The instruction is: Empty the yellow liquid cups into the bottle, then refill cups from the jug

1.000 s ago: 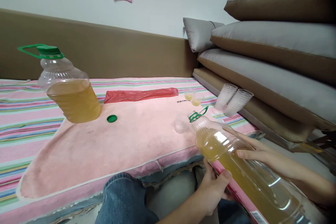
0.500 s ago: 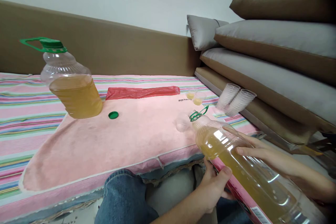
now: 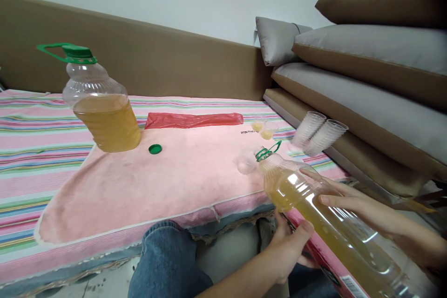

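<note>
A large clear bottle (image 3: 324, 223) of yellowish liquid lies tilted across both hands, its uncapped neck pointing to the upper left. My left hand (image 3: 288, 244) grips its underside by the pink label, thumb on the side. Spread along the bottle's upper right side, my right hand (image 3: 344, 200) steadies it. Just beyond the mouth, a clear plastic cup (image 3: 246, 162) is partly hidden by the neck; whether liquid flows out I cannot tell. Farther back, two small cups (image 3: 267, 131) hold some yellow liquid. A green cap (image 3: 155, 149) rests on the pink cloth (image 3: 167, 177).
A second big bottle (image 3: 110, 125) with green cap and handle stands at the left. A folded red plastic bag (image 3: 193, 120) lies at the back. Two stacks of clear cups (image 3: 326, 137) lean near the piled cushions (image 3: 370, 84) on the right. My knee (image 3: 167, 260) is below the edge.
The view has shifted slightly, so everything sits a little farther right in the picture. Both hands keep the same hold on the tilted bottle.
</note>
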Tool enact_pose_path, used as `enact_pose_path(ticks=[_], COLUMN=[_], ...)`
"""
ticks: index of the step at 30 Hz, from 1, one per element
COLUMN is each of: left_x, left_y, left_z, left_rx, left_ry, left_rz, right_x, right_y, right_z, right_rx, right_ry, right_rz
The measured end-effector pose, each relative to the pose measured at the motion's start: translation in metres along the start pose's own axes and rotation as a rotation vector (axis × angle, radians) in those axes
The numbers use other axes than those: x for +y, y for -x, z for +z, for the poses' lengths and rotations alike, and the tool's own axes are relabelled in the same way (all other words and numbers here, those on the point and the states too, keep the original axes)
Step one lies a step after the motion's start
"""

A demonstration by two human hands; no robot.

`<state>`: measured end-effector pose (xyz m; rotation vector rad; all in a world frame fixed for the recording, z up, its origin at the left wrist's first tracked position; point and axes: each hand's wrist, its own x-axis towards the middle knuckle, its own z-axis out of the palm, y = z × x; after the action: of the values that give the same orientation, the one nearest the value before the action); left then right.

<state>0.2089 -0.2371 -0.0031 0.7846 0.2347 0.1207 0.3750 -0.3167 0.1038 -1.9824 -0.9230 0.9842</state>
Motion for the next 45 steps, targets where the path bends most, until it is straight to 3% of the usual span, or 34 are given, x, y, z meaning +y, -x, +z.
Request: enact_pose_path(ticks=[5,13,30,45], left_x=[-0.001,-0.001,-0.003,-0.002], left_y=[-0.001,-0.002,-0.004,-0.003], left_z=[0.000,-0.001,0.000,0.000], left_rx=[-0.013,-0.017,-0.019,-0.025], left_ry=[0.001,0.010,0.028,0.048], left_rz=[0.005,-0.001,-0.022,-0.020], right_x=[0.001,-0.006,-0.014,-0.010], right_y=[0.000,0.001,0.001,0.003], right_z=[-0.001,0.001,0.005,0.005], right_rx=[0.008,0.058,0.042,0.092], right_ry=[-0.015,0.046,-0.004,-0.021], right_rz=[0.061,0.034,0.074,0.126])
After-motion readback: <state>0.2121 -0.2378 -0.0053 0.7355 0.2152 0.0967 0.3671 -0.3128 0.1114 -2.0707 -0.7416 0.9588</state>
